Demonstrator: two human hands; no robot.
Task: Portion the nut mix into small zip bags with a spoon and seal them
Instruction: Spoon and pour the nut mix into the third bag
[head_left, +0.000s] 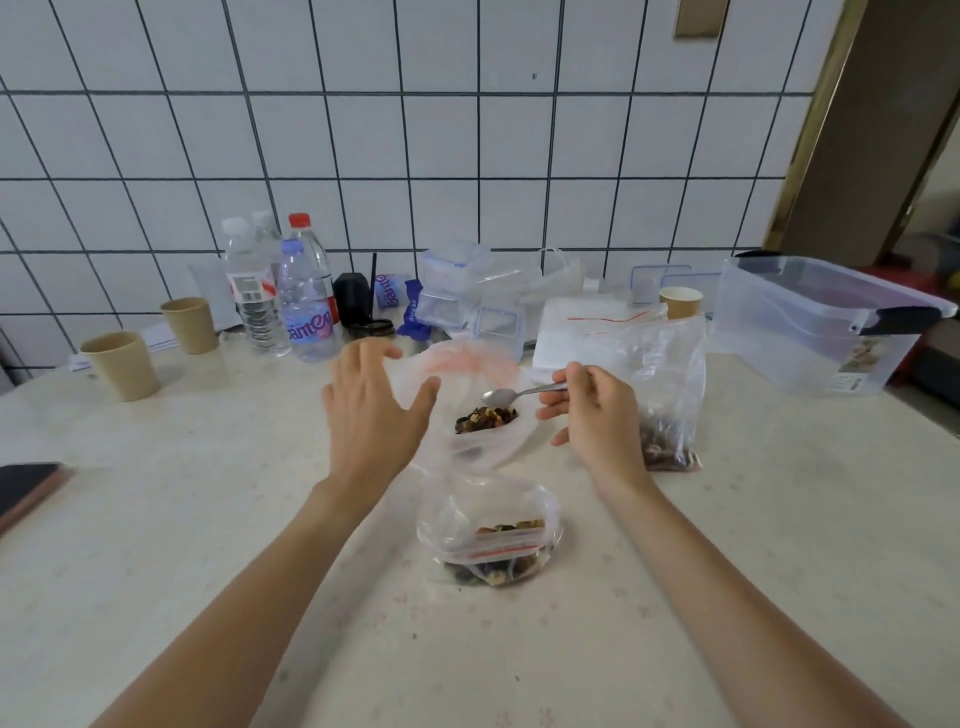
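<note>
Nuts sit in a small heap at the bottom of the small zip bag (480, 415) I am filling, which stands open in the middle of the table (156, 519), its red-striped mouth blurred and raised toward the wall. My left hand (371, 410) is at the bag's left edge with fingers (363, 358) spread and nearly straight, the thumb against the plastic; I cannot tell whether it pinches the film or only touches it. My right hand (592, 415) grips the handle of a metal spoon (511, 395) between thumb and curled fingers, the bowl pointing left over the bag's opening, just above the nut mix (485, 418). The bowl looks empty.

Nearer to me lies a filled zip bag (491, 540), its red strip running across it and mixed nuts showing on both sides of that line. To the right of my right hand stands the larger supply bag (660, 395), clear plastic, with dark nuts settled in its bottom corner.

Farther back stand several water bottles (301, 306), two tan paper cups (124, 364) at the left, another paper cup (680, 301) at the right, a stack of clear lidded boxes (457, 291), and a big clear storage tub (815, 322). A dark phone (26, 488) lies at the left edge.
</note>
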